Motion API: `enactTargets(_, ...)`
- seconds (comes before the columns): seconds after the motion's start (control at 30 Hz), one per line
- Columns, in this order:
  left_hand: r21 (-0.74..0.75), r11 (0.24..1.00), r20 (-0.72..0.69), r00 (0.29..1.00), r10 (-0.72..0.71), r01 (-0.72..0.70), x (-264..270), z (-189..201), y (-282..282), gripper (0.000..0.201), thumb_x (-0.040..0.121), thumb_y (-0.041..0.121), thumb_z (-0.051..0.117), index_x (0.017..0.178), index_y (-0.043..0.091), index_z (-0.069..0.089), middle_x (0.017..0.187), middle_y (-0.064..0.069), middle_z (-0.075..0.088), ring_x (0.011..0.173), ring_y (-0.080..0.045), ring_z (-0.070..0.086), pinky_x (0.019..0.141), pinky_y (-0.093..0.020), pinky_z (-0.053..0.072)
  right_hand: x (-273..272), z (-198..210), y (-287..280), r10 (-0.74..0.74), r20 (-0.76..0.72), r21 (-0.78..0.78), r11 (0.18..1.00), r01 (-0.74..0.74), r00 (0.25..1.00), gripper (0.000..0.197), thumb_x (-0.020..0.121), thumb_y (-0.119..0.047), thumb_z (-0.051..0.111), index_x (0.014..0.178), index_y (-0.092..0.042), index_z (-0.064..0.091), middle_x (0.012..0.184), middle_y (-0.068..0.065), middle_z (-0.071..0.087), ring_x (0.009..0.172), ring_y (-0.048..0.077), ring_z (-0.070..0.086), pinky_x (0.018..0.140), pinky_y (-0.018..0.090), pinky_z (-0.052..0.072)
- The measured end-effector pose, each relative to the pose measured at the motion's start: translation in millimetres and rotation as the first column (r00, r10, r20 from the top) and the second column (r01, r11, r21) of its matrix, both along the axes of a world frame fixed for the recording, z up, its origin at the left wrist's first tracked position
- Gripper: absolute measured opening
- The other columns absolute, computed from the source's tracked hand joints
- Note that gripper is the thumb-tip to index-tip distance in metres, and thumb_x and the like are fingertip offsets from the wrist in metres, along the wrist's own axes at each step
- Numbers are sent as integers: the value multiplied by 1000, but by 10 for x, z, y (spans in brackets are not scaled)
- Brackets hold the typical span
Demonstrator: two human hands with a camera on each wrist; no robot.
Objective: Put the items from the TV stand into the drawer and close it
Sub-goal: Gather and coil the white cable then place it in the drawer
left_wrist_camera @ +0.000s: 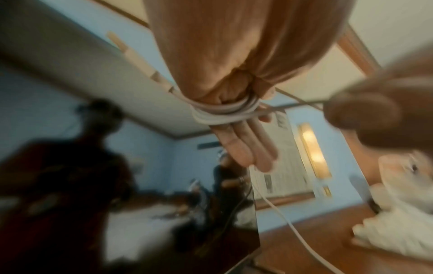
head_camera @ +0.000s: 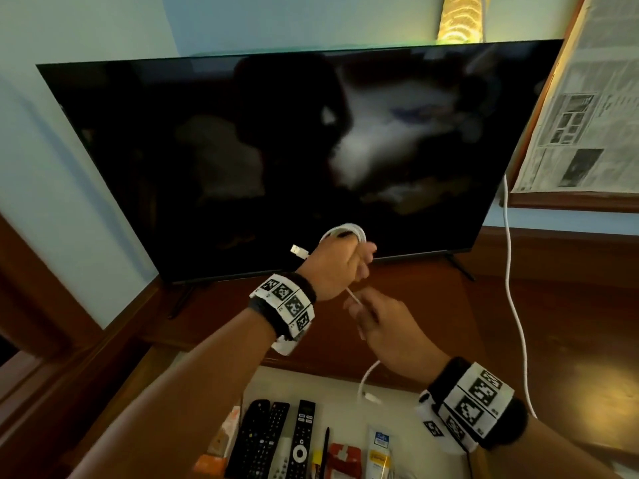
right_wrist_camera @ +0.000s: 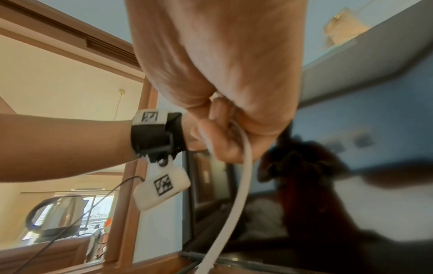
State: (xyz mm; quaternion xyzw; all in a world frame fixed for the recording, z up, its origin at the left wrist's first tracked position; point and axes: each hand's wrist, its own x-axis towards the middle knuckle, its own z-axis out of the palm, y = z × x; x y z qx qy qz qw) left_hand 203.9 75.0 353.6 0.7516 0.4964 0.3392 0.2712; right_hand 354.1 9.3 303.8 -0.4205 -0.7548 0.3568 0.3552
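A white USB cable is wound in loops round the fingers of my left hand, just in front of the TV's lower edge. One plug sticks out to the left. In the left wrist view the coil sits across straight fingers with the thumb on it. My right hand pinches the loose run of the cable just below. The tail hangs down to its other plug above the open drawer.
The drawer holds three remotes, a tube, a red packet and other small items. A dark TV stands on the wooden stand. A second white cord runs down at the right. A kettle stands far left.
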Motion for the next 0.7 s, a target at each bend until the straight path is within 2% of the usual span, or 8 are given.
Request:
enactTargets(0.07,-44,997,-251,965,-77,68,-97,-33,-29,39,109,36,42,86,12,62,64,-1,66,54,-11,62,62,-39,58,71,78,41,-40,-69,83,996,46,997,16,104,-20,54,92,-22,62,64,-2,53,48,13,39,45,27,33)
enactTargets(0.1,-91,991,-248,961,-120,100,-145,-51,-61,45,108,41,41,83,11,63,59,-1,61,48,-13,57,53,-38,53,118,105,73,-66,-99,108,991,76,993,14,103,-20,57,91,-22,62,62,-5,53,47,13,37,43,27,31)
enactTargets(0.2,-268,935,-16,969,-245,232,-248,-109,-152,68,109,51,29,75,4,65,48,-4,45,38,-15,39,52,-33,39,211,127,165,-148,-192,105,980,171,970,13,98,-20,65,92,-19,54,63,-5,54,46,11,35,42,24,31)
enactTargets(0.27,-350,859,146,927,-344,374,-263,-143,-196,72,108,53,26,72,4,64,41,-4,38,35,-16,30,52,-29,36,216,111,220,-188,-228,144,964,224,955,13,98,-19,66,95,-17,53,73,-4,60,50,10,41,46,22,35)
enactTargets(0.33,-381,783,331,863,-381,491,-240,-155,-242,61,110,44,32,74,5,62,40,-2,33,34,-14,25,45,-29,26,189,51,265,-191,-215,218,946,238,958,2,101,-18,59,102,-16,59,83,-2,65,58,11,52,53,21,41)
enactTargets(0.47,-290,750,687,675,-269,594,-201,-98,-279,46,111,38,33,80,11,54,46,5,30,36,-11,22,47,-33,15,113,-248,307,-192,-137,215,952,218,972,23,108,-30,38,104,-23,60,75,-5,60,57,9,51,53,34,41)
enactTargets(0.6,-200,827,892,446,-67,525,-177,12,-211,42,112,34,28,86,13,52,53,3,42,42,-11,38,50,-29,25,14,-471,223,-143,18,77,987,141,990,26,110,-28,34,113,-29,59,62,-4,54,47,11,42,48,33,36)
enactTargets(0.7,-215,895,856,517,-20,390,-68,43,-175,40,113,30,26,89,11,52,62,-7,59,54,-21,58,59,-31,49,-61,-415,163,-88,92,84,993,81,992,28,109,-32,36,124,-26,60,59,-9,53,43,11,41,45,32,36)
